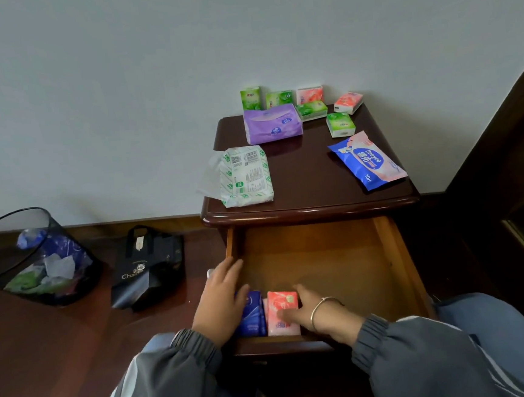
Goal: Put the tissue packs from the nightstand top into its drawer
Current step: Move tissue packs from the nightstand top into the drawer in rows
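The dark nightstand (309,175) has its wooden drawer (322,256) pulled out. In the drawer's front left corner stand a blue tissue pack (252,314) and a pink tissue pack (281,310). My left hand (221,306) rests on the blue pack at the drawer's left wall. My right hand (308,313) holds the pink pack from the right. On top lie a purple pack (271,124), a white-green pack (246,176), a blue wipes pack (368,160) and several small green and pink packs (339,123).
A black mesh waste bin (34,256) with rubbish stands on the dark wooden floor at left. A black paper bag (148,268) lies beside it. A white wall runs behind the nightstand; dark wooden furniture (512,176) stands at right. My knees flank the drawer.
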